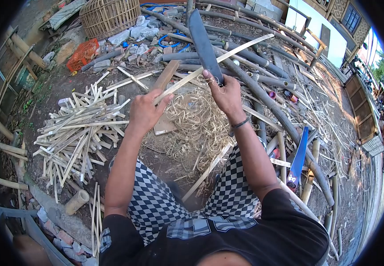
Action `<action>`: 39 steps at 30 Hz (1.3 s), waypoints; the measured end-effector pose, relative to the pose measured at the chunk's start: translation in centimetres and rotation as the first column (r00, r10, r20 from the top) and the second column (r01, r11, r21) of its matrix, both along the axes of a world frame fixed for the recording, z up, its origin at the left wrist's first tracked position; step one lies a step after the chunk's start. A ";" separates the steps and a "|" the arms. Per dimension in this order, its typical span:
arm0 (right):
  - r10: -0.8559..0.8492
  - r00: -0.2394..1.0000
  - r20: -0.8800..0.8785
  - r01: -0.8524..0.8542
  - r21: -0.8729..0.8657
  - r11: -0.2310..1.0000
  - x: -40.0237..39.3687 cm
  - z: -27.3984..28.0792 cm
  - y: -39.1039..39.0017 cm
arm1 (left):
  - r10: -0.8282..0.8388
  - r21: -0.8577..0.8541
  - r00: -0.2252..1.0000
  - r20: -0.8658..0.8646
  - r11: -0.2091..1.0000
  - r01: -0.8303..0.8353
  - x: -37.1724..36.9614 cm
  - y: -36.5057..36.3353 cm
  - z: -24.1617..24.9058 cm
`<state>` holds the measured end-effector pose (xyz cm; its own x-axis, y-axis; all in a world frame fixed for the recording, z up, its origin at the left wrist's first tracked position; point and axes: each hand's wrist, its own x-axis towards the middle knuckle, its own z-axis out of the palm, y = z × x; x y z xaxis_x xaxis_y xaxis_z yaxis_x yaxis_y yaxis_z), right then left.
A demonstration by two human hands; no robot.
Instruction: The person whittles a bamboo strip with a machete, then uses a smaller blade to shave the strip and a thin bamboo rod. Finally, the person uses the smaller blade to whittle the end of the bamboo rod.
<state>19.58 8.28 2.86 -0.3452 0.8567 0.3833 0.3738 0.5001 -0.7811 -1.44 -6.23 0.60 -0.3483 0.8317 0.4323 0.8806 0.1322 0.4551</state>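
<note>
My left hand [147, 108] is closed around the near end of a long, pale bamboo strip [245, 46], which slants up to the right. In my right hand [226, 95] is the handle of a machete [202, 37], its wide dark blade pointing away from me. The blade crosses the strip just beyond my right thumb. Under my left hand runs a wooden board [167, 74], partly hidden by the hand. Curly bamboo shavings [201, 122] lie heaped on the ground between and below my hands, with a few curls clinging to my right fingers.
Cut bamboo strips [81, 128] are piled at the left. A blue handsaw [299, 155] stands at the right beside bamboo poles [276, 104]. Farther back are an orange crate [82, 54], a woven bamboo basket [110, 17] and rubble. A short bamboo piece [77, 201] lies lower left.
</note>
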 end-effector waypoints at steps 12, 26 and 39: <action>0.046 0.998 -0.053 -0.051 -0.095 0.994 0.0 -0.2 -0.3 | 0.026 -0.039 0.998 0.048 0.999 -0.024 0.2 0.3 0.1; 0.053 0.990 -0.130 -0.073 -0.152 0.986 0.4 -0.7 0.6 | -0.199 0.027 0.953 0.230 0.980 0.199 0.3 0.0 0.5; 0.060 0.983 -0.174 -0.087 -0.151 0.985 0.5 0.1 -0.1 | -0.186 0.033 0.905 0.383 0.982 0.188 -0.5 0.3 -0.1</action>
